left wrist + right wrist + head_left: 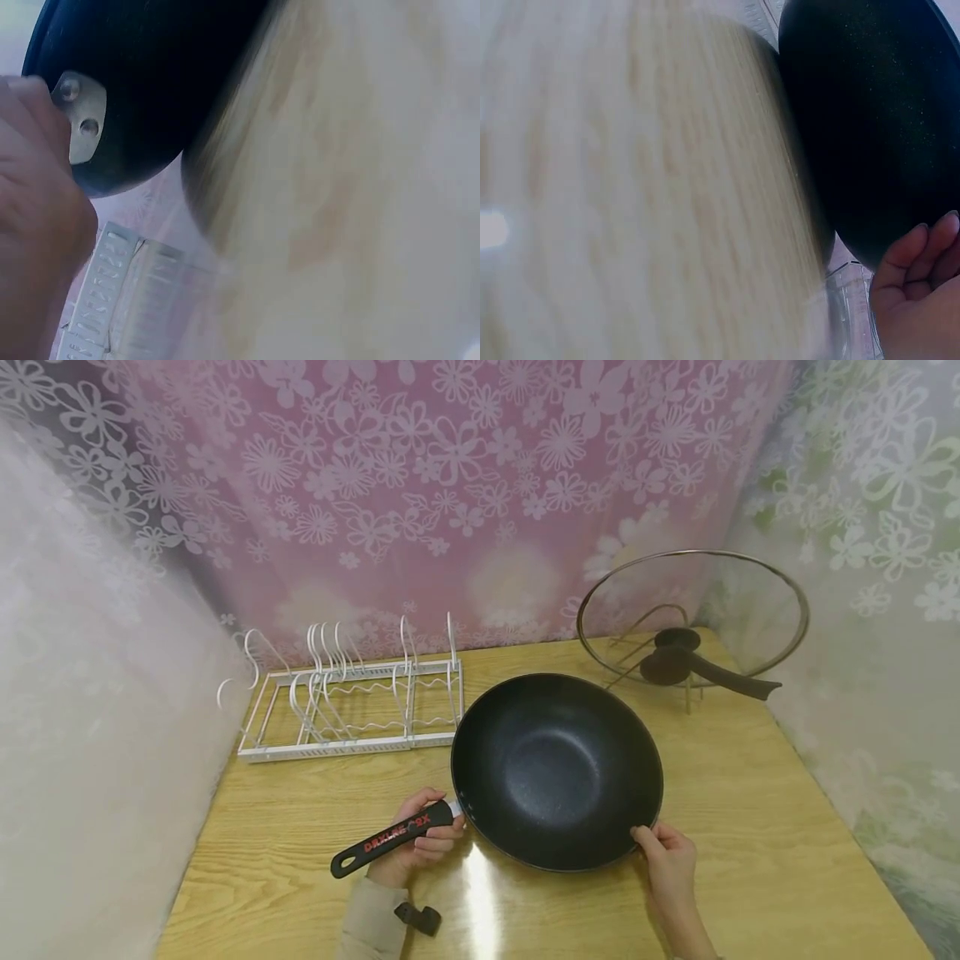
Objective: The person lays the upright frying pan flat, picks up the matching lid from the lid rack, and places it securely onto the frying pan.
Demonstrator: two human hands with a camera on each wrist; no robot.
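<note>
A black wok with a long black handle is held up over the wooden table, its inside facing the head camera. My left hand grips the handle close to where it joins the pan. Beside that hand in the left wrist view is the riveted metal bracket. My right hand pinches the wok's near right rim, thumb on the inner side. In the right wrist view, the curled fingers of the right hand lie against the dark outer side of the wok.
A white wire rack with upright loops stands at the back left. At the back right, a glass lid with a black knob leans on a wire stand. Floral curtains hang behind and beside the wooden table.
</note>
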